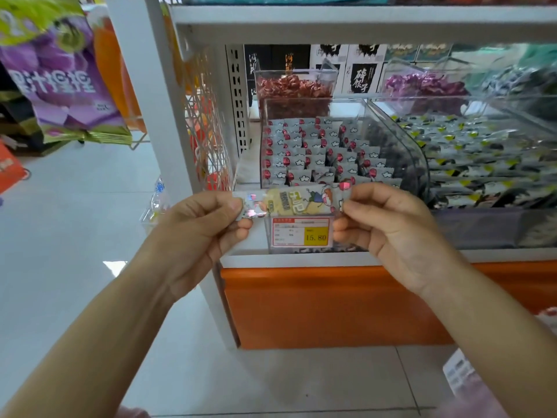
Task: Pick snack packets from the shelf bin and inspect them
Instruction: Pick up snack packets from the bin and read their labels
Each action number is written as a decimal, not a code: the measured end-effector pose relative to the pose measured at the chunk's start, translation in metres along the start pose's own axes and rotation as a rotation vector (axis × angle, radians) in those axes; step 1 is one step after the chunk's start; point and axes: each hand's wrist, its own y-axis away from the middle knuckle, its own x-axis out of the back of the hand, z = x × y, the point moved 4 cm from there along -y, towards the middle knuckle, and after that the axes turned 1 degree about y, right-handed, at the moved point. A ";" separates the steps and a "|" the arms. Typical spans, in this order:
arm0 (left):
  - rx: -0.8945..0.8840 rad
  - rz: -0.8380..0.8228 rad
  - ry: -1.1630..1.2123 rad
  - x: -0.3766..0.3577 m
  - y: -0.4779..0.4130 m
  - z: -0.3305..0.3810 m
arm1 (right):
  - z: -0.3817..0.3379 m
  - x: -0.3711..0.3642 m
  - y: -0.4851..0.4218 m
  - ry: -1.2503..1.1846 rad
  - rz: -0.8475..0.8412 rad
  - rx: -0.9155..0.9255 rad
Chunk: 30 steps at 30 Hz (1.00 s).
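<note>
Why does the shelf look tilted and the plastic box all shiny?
Head view: the wide-angle lens leans the shelf post; head view: the clear bin walls catch pale glare; head view: the snack packet pinched between left hand and right hand is slightly soft, foil ends glinting.

The number 15.80 is printed on the yellow field of the price tag [303, 232] fixed to the clear bin [313, 100]; the characters 碎银子 are borne by a white box [363, 78] behind; lettering on the snack packet [298, 202] cannot be read

Purple hanging bags [57, 76], price tag [303, 232], orange base panel [331, 306]
</note>
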 end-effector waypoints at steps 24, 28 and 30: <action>-0.366 -0.062 -0.484 -0.021 0.009 0.015 | -0.018 -0.009 0.003 0.575 -0.004 0.392; -0.356 -0.038 -0.528 -0.022 0.009 0.015 | -0.020 -0.014 0.005 0.609 0.038 0.457; -0.362 -0.045 -0.525 -0.025 0.009 0.015 | -0.023 -0.018 0.006 0.690 0.049 0.527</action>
